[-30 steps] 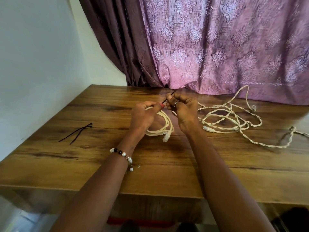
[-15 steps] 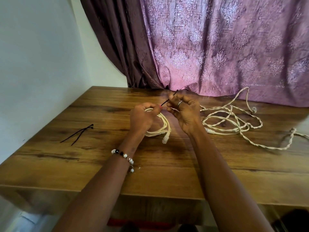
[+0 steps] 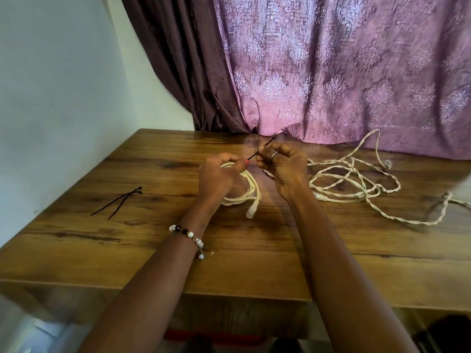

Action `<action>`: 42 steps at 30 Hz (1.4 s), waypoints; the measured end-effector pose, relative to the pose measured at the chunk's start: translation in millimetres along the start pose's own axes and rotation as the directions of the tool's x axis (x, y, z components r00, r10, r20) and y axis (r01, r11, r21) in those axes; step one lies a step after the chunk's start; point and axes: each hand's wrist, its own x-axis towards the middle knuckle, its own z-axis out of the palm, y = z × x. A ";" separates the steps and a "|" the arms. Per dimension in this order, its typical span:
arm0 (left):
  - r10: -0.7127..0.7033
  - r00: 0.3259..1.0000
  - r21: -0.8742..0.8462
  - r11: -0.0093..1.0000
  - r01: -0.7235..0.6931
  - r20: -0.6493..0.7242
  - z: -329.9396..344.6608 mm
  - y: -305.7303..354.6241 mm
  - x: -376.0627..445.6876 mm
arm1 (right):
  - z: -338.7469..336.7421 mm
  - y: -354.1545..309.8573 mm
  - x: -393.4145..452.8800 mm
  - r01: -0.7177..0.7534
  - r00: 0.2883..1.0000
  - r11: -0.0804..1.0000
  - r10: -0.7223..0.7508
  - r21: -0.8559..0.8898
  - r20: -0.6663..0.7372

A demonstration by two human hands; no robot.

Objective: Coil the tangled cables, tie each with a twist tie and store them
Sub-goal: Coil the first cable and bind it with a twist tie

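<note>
Two hands are in view, the left hand [image 3: 219, 178] and the right hand [image 3: 283, 169]. One coiled cable [image 3: 251, 192], cream-coloured, sits at the centre of the frame, and one tangled heap of twisted cream cable [image 3: 356, 184] lies to the right; how many separate cables make up that heap cannot be told. One black tie [image 3: 260, 151] sits between the hands. Two or perhaps three spare black ties [image 3: 118, 203] lie crossed at left on the one wooden counter [image 3: 153, 250]. One beaded bracelet [image 3: 188, 234] and one ring [image 3: 274, 155] are worn. One purple patterned curtain [image 3: 331, 72] fills the upper right.
</note>
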 end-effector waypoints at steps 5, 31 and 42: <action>-0.024 1.000 0.038 0.999 0.024 -0.018 0.2 0.4 0.7 | 1.6 5.5 -2.0 0.029 0.997 0.986 -0.017 -0.162 0.072; -0.005 0.999 0.061 0.998 0.007 -0.043 -5.1 -5.2 7.2 | -5.7 6.8 6.2 0.093 0.988 0.996 -0.094 -0.016 -0.124; -0.078 0.996 0.036 0.996 0.080 -0.035 -7.1 -5.4 4.7 | -5.5 5.6 7.0 0.094 0.991 0.994 -0.088 0.058 -0.099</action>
